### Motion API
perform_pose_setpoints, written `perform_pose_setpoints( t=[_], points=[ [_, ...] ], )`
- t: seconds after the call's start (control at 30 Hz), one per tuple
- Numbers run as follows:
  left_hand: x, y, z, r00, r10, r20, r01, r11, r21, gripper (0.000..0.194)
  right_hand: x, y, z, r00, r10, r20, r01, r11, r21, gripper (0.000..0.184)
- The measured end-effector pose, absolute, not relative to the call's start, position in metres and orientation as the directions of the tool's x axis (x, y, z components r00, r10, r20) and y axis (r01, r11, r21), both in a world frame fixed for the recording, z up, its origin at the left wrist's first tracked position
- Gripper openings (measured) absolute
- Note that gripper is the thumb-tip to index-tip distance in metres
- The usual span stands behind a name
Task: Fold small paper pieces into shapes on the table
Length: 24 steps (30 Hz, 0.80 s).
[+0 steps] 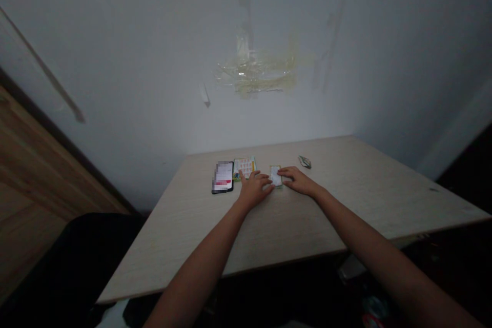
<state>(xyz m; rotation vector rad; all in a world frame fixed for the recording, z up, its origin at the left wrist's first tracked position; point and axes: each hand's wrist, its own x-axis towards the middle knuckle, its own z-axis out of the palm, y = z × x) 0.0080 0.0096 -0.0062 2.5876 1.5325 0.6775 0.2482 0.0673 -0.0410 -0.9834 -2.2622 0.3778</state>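
A small pale printed card or slip [275, 176] with a greenish-yellow edge lies flat on the table between my hands. My left hand [255, 189] rests with its fingers spread, the fingertips at the card's left edge and the thumb by a larger colourful printed sheet [246, 165]. From the other side my right hand [298, 180] reaches in, fingers stretched out, its fingertips touching the card's right part. Left of the printed sheet lies a phone [223, 177] with a lit screen, partly blurred out.
A small folded, patterned piece [305, 162] lies further back on the right of the pale wooden table [369, 189]. Behind the table stands a wall [161, 61] with peeling clear tape [257, 72]. Wooden boards [34, 179] lean at the left. Under the front edge it is dark.
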Motion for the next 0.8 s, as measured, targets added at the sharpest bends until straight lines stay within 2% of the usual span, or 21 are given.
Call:
perform_pose_setpoints(
  t=[0.3,0.53,0.8],
  points=[
    [0.009,0.009,-0.004,0.397,0.854,0.336,0.823,-0.494,0.282,0.022,0.249,0.070,-0.045,-0.487,0.735,0.472,0.546,0.678,-0.492,0.039],
    [0.010,0.009,-0.002,0.419,0.845,0.331,0.827,-0.506,0.246,0.018,0.248,0.070,-0.045,-0.470,0.719,0.512,0.532,0.694,-0.485,0.030],
    [0.017,0.011,-0.001,0.365,0.864,0.347,0.855,-0.458,0.243,0.019,0.243,0.061,-0.035,-0.424,0.744,0.516,0.525,0.666,-0.530,0.027]
  ],
)
